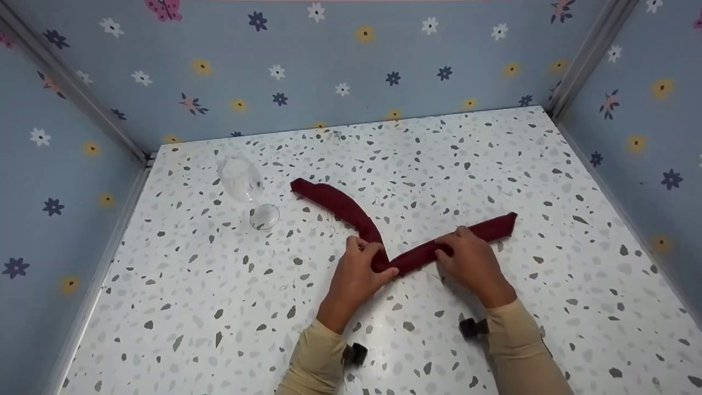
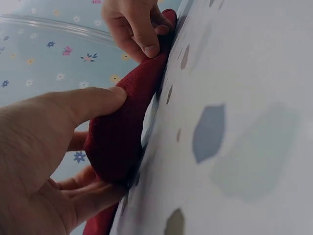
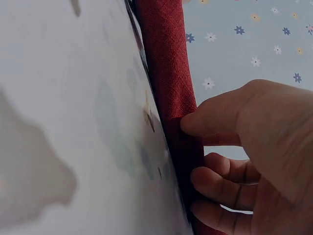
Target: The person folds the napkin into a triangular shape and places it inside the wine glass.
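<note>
Beige sleeves (image 1: 315, 356) lead to the half-closed left hand (image 1: 354, 277), pinching a folded dark-red cloth strip (image 1: 345, 207) near its bend on the white speckled surface (image 1: 554, 318), and the half-closed right hand (image 1: 476, 267), pinching its right length; a clear stemmed glass (image 1: 240, 180) stands left.

Dark red cloth (image 1: 343, 204), matt and visibly woven, shows us a fine, slightly rough grain in the right wrist view. We see a stemmed glass (image 1: 241, 181), clear, smooth and glossy; whether it is true glass or clear plastic, we cannot tell. The table (image 1: 219, 274) presents a smooth, stone-speckled surface with a soft sheen where light catches it between the beige sleeves (image 1: 315, 356), which look to us like matt fabric. Black wrist mounts (image 1: 357, 354) appear to be dull plastic. We find smooth, printed wall panels (image 1: 340, 49) with a low-gloss finish, and grey corner posts (image 1: 588, 55) resembling metal.
</note>
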Demonstrator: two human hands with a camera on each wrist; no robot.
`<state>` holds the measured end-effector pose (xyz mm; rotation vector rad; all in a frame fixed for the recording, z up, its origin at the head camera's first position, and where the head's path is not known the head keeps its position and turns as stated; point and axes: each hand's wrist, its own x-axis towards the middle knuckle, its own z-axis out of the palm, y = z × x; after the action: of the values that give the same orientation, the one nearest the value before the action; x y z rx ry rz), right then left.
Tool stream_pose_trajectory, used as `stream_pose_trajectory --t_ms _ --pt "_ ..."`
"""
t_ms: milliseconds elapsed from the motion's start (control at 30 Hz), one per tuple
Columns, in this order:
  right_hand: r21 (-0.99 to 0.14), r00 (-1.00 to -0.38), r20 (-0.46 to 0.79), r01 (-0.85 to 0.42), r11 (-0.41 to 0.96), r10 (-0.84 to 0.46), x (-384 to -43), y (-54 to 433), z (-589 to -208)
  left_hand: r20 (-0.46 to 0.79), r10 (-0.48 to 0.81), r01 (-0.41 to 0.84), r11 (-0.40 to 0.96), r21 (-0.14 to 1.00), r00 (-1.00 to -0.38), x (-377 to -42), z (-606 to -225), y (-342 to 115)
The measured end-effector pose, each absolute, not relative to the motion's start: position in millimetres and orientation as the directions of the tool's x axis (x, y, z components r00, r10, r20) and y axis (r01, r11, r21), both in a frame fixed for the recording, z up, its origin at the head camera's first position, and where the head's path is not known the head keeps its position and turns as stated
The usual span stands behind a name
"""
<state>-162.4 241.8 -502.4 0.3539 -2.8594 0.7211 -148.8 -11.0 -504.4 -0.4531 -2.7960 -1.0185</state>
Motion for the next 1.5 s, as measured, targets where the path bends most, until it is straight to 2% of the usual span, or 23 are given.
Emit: stream_pose_trajectory --t_ms 167,400,567,667,967,1333,1500 --pt "-0.475 -0.962 0.206 -0.261 0.841 -0.182 -163 242 -503 0.185 0.183 0.248 0.866 0.434 -0.966 -145 -501 -10" --pt "-0.494 -0.969 0.165 -0.241 0.835 -0.182 -164 240 -503 0.212 0.174 0.226 0.942 0.249 -0.962 -135 -497 -9" --pt "-0.538 -0.979 0.107 -0.202 0.818 -0.171 -163 239 -501 0.177 0.192 0.237 0.928 0.288 -0.965 -129 -496 -4" --pt "-0.552 -0.981 0.097 -0.191 0.812 -0.166 -163 239 -500 0.199 0.190 0.245 0.919 0.309 -0.961 -129 -498 -2" --pt "-0.559 -0.971 0.147 -0.240 0.793 -0.189 -163 236 -501 0.270 0.224 0.306 0.897 0.318 -0.936 -133 -504 -3" --pt "-0.600 -0.968 0.171 -0.250 0.760 -0.183 -164 236 -503 0.268 0.181 0.274 0.888 0.370 -0.946 -139 -504 -5" --pt "-0.620 -0.969 0.179 -0.247 0.745 -0.172 -164 238 -504 0.317 0.158 0.285 0.867 0.409 -0.935 -142 -503 -7"
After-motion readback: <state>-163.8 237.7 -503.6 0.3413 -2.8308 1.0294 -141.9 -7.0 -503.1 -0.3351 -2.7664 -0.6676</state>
